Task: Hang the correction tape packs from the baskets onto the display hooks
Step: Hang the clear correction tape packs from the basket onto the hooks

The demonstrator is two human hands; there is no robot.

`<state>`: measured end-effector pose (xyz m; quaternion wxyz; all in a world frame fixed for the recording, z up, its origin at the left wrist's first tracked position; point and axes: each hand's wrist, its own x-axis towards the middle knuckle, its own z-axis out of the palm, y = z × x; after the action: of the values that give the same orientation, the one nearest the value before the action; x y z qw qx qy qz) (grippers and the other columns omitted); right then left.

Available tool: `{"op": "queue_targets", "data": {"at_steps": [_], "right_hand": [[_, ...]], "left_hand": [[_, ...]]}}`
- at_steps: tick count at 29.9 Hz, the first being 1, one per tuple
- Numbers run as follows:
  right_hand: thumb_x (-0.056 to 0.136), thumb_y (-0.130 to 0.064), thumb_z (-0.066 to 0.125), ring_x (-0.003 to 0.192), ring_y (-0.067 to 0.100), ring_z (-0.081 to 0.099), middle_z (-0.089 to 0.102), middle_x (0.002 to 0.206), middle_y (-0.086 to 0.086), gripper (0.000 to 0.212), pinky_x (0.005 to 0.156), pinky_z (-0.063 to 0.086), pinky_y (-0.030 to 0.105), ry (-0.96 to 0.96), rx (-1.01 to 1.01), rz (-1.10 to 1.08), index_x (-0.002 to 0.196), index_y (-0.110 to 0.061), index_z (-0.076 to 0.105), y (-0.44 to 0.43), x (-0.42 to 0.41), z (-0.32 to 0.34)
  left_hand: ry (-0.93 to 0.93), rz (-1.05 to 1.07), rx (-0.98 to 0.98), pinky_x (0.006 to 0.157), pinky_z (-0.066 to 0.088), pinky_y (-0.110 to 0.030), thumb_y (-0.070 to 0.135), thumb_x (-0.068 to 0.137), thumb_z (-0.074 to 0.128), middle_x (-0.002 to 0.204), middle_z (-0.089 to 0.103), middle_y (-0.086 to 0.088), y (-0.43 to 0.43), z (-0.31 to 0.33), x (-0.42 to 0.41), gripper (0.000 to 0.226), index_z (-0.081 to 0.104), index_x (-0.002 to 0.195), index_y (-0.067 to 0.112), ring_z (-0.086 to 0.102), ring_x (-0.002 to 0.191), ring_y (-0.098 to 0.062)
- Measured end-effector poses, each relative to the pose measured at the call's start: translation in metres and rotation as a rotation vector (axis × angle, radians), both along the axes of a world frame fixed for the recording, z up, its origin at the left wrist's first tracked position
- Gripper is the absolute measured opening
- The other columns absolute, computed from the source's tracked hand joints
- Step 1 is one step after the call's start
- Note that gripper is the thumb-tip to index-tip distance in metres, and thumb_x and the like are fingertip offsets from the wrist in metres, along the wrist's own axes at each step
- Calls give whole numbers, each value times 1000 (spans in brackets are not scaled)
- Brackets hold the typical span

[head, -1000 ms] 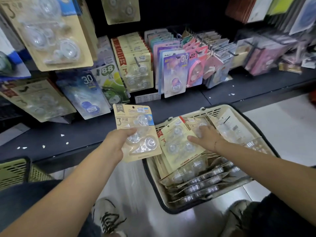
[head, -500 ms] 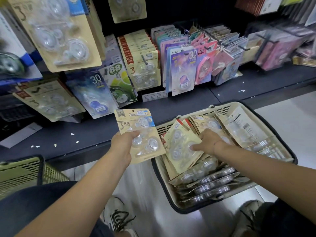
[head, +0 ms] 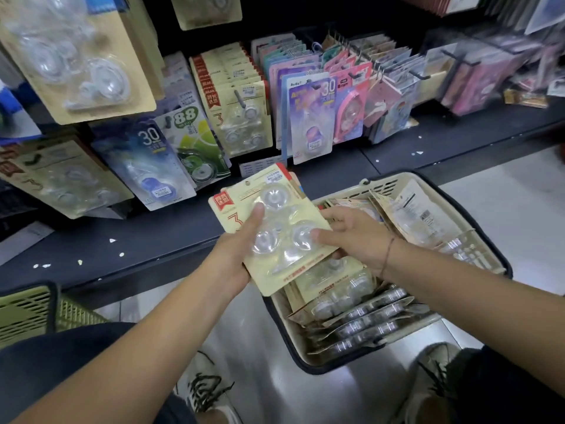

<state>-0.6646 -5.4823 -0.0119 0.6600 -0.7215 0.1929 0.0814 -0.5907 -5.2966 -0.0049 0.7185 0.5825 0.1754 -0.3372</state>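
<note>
Step in hand (est.): square up packs before hanging.

- Left hand (head: 235, 255) grip is clamped on the correction tape pack (head: 275, 228), thumb across the blister.
- Right hand (head: 354, 237) grip pinches the pack's R edge, just above the basket (head: 477, 221).
- Spare packs (head: 351, 304) lie inside the basket.

Procedure: align hang-holes at top, keep card flat, then feed onto the hook (head: 240, 101) w/ matching 3-packs.
</note>
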Motion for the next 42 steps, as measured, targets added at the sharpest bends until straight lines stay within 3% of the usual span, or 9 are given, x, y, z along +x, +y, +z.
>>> {"op": "queue_targets", "data": {"at_steps": [5,9,12,20,27,29,32,38,42], "right_hand": [[93,-30,62,83,11,63,68,94,1,17,70,50,15,-23,-374,118,106,-19,64,-20,-5,-12],[90,-29,67,103,12,60,64,109,-8,30,97,49,29,230,-829,705,119,-24,64,-28,-21,-41],[93,-32,58,99,20,61,68,106,-3,20,95,45,35,202,-1184,889,109,-26,67,-23,-24,-53],[84,-12,73,71,11,54,62,72,-5,16,63,37,20,6,-848,333,72,-16,63,-104,3,27],[95,-9,58,43,6,49,56,58,0,24,41,39,17,12,-155,-84,71,-13,55,-110,3,52],[95,-10,58,42,10,47,52,62,6,25,40,37,19,32,-78,-151,70,-12,52,-87,3,44],[91,-16,66,56,18,39,47,68,12,21,53,34,27,16,-263,-66,77,-2,59,-50,-1,30],[92,-21,64,64,17,56,61,76,16,25,57,50,22,-40,-284,8,77,-1,62,-44,-5,23],[87,-29,71,92,9,64,69,98,-2,21,89,53,26,235,-525,647,100,-12,68,-63,-21,5]], "left_hand": [[-33,94,122,80,59,-47,22,81,83,109,77,-9,5,-5,9,41,70,118,13,74,96,-29],[-16,83,188,95,51,-62,25,79,85,114,75,-9,11,-9,15,47,68,122,17,71,102,-35],[-10,82,214,92,53,-61,24,77,86,111,75,-9,11,-10,13,44,69,117,17,72,100,-34],[-89,197,247,52,52,-33,35,76,88,88,75,2,15,-10,18,31,66,94,24,70,67,-21],[-101,137,224,47,52,-34,41,77,85,95,75,-1,3,-3,9,35,66,100,22,70,73,-24],[-102,81,140,63,57,-38,48,70,83,101,77,-4,-3,0,2,51,68,109,18,74,85,-26],[-75,-7,52,75,59,-38,52,55,77,100,79,-5,-14,5,-8,66,70,110,16,75,91,-24],[-68,-75,20,64,63,-35,27,67,84,100,79,-5,-14,3,-11,48,73,111,16,77,86,-20],[-31,71,91,85,60,-46,21,80,84,105,78,-7,-3,-2,7,35,72,113,16,75,95,-26]]}}
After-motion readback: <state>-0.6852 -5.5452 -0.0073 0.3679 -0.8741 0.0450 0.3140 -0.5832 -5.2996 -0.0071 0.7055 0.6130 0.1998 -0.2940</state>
